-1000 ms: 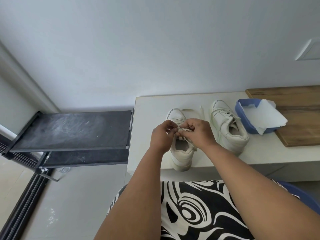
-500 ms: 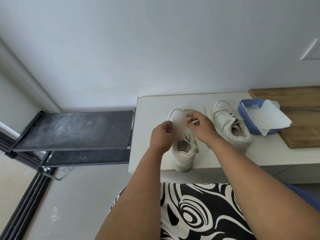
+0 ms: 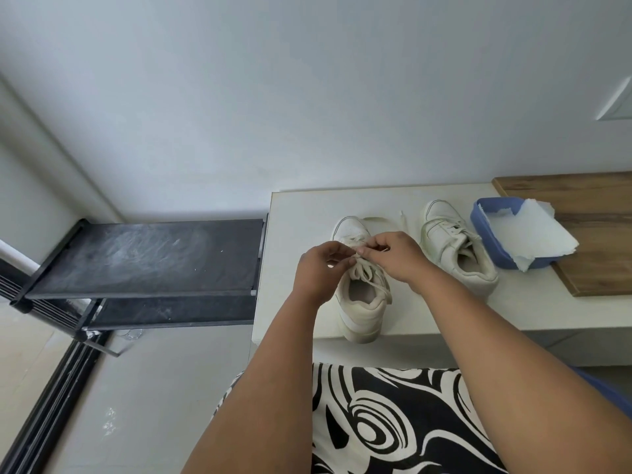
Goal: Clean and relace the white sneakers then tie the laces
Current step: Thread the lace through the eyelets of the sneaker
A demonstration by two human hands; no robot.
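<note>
A blue tub point(image 3: 478, 220) lined with torn white paper point(image 3: 533, 236) sits on the white bench point(image 3: 294, 213), overlapping a wooden board point(image 3: 595, 206) at the right. Left of the bench stands a dusty black rack point(image 3: 143, 254).

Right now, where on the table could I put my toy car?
Bare patches: the white table left of the near sneaker, and its front right strip below the wooden board. It is crowded between the far sneaker and the blue tub.

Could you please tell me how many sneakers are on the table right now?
2. One sneaker sits at the table's front edge under both hands; the other stands to its right, beside the blue tub. None seems hidden.
</note>
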